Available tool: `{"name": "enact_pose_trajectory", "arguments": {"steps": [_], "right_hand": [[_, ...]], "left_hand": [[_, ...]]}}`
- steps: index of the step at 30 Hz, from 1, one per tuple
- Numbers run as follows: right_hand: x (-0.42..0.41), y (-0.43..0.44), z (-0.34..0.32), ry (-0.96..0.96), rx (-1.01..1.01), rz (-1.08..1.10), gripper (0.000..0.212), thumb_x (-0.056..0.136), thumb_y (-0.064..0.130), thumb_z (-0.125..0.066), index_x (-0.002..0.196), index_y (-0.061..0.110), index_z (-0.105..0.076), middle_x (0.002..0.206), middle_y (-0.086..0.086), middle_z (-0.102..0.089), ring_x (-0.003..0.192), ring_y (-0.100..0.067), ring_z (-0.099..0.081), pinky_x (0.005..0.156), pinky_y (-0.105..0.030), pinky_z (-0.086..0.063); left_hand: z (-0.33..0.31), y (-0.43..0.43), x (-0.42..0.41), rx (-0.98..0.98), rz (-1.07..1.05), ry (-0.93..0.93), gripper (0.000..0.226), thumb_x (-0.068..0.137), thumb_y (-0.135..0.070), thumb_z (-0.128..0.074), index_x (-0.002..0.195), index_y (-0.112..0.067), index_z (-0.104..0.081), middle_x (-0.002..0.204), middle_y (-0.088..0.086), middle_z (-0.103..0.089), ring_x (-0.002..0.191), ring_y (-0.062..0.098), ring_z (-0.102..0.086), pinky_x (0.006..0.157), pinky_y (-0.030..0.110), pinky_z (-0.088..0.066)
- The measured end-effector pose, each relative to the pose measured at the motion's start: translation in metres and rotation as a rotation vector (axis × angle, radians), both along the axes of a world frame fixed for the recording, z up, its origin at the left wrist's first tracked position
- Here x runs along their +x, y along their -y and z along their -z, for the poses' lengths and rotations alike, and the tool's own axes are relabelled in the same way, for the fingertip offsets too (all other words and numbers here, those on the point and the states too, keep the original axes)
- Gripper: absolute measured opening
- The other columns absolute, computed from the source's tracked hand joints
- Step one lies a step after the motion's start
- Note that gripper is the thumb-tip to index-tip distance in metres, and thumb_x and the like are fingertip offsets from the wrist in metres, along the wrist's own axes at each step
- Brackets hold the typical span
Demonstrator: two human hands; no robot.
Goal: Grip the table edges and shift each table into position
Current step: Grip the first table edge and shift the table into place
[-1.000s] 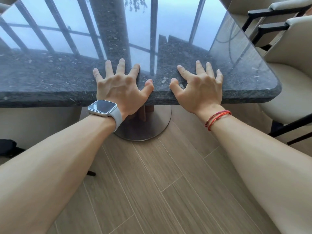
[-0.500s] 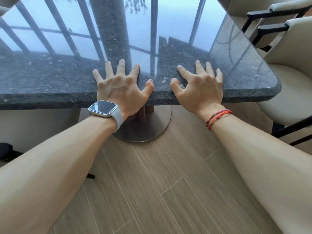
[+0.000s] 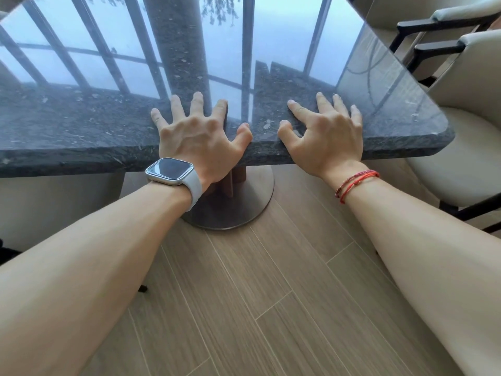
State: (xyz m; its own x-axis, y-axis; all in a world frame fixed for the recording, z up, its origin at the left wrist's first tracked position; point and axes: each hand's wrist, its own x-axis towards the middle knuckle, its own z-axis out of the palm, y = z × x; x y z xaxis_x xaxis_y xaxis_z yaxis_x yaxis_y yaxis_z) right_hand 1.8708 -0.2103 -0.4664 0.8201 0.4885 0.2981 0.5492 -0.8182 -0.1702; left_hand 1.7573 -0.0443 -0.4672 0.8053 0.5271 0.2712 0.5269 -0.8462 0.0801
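Observation:
A dark polished stone table (image 3: 81, 126) fills the upper part of the view, its near edge running left to right and its rounded corner at the right. My left hand (image 3: 200, 139), with a white watch on the wrist, lies over the near edge with fingers spread and arched on the top. My right hand (image 3: 328, 137), with red threads on the wrist, sits beside it in the same way. Both thumbs rest on top of the slab, not under it. The table's round metal base (image 3: 244, 207) stands on the floor just below my hands.
Two cream chairs with black frames stand close along the table's right side, one near (image 3: 461, 158) and one further back (image 3: 439, 25). A beige seat (image 3: 54, 207) sits under the table at the left, beside a black object (image 3: 8, 251). Wooden plank floor lies below me.
The fingers of both hands have arched, with the knuckles raised off the top. The table and chairs have hardly shifted in the view.

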Motion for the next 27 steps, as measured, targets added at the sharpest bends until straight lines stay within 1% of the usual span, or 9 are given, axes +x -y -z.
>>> {"name": "enact_pose_trajectory", "arguments": {"steps": [11,16,19,22,27], "right_hand": [[0.020,0.003,0.003,0.020,0.016,-0.013,0.064,0.087,0.064,-0.030,0.141,0.042,-0.056,0.154,-0.018,-0.046,0.147,-0.039,-0.034,0.121,-0.061,-0.018],[0.020,0.004,0.004,0.022,0.025,-0.015,0.063,0.087,0.064,-0.031,0.140,0.042,-0.057,0.154,-0.017,-0.046,0.147,-0.039,-0.034,0.121,-0.061,-0.018],[0.020,0.004,0.005,0.023,0.037,-0.018,0.064,0.086,0.064,-0.030,0.139,0.042,-0.058,0.154,-0.017,-0.047,0.147,-0.039,-0.035,0.121,-0.062,-0.018],[0.021,0.005,0.006,0.028,0.049,-0.013,0.064,0.086,0.064,-0.030,0.139,0.041,-0.059,0.153,-0.017,-0.048,0.146,-0.039,-0.036,0.120,-0.062,-0.019],[0.020,0.004,0.007,0.033,0.062,0.002,0.059,0.088,0.061,-0.034,0.138,0.042,-0.059,0.152,-0.015,-0.050,0.146,-0.037,-0.037,0.121,-0.060,-0.020]], "left_hand": [[0.002,0.006,0.015,0.013,-0.006,0.014,0.075,0.089,-0.068,-0.025,0.146,-0.027,-0.052,0.157,0.017,-0.045,0.143,0.050,-0.037,0.114,0.074,-0.022],[0.001,0.006,0.015,0.015,-0.011,-0.002,0.077,0.088,-0.069,-0.020,0.148,-0.029,-0.048,0.159,0.015,-0.042,0.145,0.048,-0.034,0.114,0.072,-0.022],[0.001,0.006,0.015,0.015,-0.012,-0.001,0.077,0.089,-0.069,-0.021,0.148,-0.029,-0.048,0.160,0.015,-0.042,0.145,0.049,-0.033,0.115,0.072,-0.021],[0.002,0.005,0.016,0.008,-0.008,-0.009,0.076,0.090,-0.069,-0.023,0.150,-0.030,-0.046,0.161,0.015,-0.040,0.148,0.050,-0.030,0.116,0.073,-0.019],[0.003,0.005,0.015,0.007,-0.008,-0.009,0.076,0.090,-0.068,-0.023,0.151,-0.030,-0.046,0.161,0.016,-0.040,0.148,0.050,-0.030,0.115,0.073,-0.019]]}}
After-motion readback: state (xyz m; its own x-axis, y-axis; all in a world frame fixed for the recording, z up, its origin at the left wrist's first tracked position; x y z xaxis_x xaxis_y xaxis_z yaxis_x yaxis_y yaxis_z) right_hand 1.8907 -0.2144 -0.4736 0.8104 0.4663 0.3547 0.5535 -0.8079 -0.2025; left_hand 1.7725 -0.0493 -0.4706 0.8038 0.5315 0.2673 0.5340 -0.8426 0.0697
